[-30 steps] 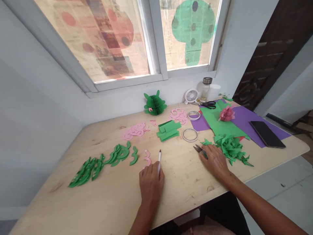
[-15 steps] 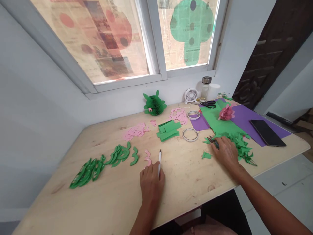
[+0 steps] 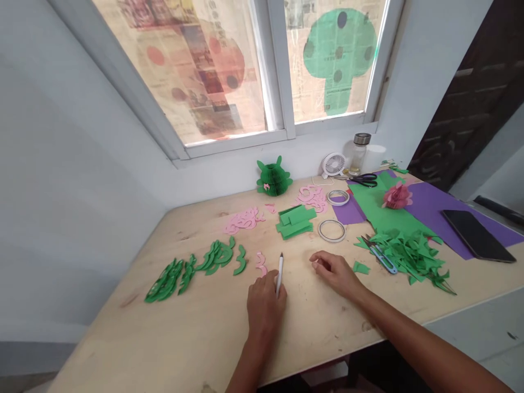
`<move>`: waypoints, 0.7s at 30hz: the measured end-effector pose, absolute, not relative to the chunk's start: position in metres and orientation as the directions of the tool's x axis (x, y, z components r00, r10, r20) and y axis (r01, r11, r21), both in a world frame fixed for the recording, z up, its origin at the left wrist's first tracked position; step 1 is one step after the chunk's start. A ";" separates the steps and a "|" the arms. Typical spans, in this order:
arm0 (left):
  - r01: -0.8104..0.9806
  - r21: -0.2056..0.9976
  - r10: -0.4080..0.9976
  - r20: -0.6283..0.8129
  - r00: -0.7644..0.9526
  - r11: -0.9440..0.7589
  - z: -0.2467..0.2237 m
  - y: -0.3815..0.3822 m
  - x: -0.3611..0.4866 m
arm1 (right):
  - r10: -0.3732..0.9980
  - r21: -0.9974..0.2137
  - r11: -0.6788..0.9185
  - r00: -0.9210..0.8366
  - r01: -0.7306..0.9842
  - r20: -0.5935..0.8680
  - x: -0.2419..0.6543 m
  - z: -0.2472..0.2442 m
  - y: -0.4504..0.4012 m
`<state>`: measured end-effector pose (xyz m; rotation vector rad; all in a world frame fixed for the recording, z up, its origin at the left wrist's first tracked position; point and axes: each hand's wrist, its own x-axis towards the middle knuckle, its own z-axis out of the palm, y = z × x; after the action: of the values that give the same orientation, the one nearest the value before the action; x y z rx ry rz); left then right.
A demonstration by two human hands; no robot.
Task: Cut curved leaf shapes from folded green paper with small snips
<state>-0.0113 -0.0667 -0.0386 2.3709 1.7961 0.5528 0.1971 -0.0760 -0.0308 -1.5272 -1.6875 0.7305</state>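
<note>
My left hand (image 3: 266, 303) rests on the table with a white pen (image 3: 280, 273) between thumb and fingers, its dark tip pointing away from me. Just beyond those fingertips lies a scalloped pink paper piece (image 3: 261, 263), its near end close to or under them. My right hand (image 3: 338, 274) is over the middle of the table, loosely curled, with a gap between thumb and fingers and nothing in it. To its right, blue-handled thread snips (image 3: 383, 259) lie on a heap of green paper scraps (image 3: 413, 254). A small green scrap (image 3: 361, 267) is beside the right wrist.
Scalloped green pieces (image 3: 215, 256) and pink cutouts (image 3: 245, 219) lie at left. Behind the hands are green paper strips (image 3: 297, 221), tape rolls (image 3: 332, 231), a green paper figure (image 3: 274, 179), a fan (image 3: 333, 164) and black scissors (image 3: 363, 180). A phone (image 3: 477, 234) lies at right.
My right hand has let go of the thread snips on the green scraps and moved left toward my left hand. The left hand still holds the pen. The view has shifted.
</note>
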 end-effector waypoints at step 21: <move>0.633 0.731 0.961 0.264 0.084 -0.256 -0.028 -0.084 -0.001 | 0.822 -0.238 0.503 -0.375 0.831 0.428 0.151 -0.040 -0.058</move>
<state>-0.0012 -0.0841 -0.0279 1.9381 1.5682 1.0167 0.1508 -0.0582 -0.0404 -1.3551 -2.2537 -0.0229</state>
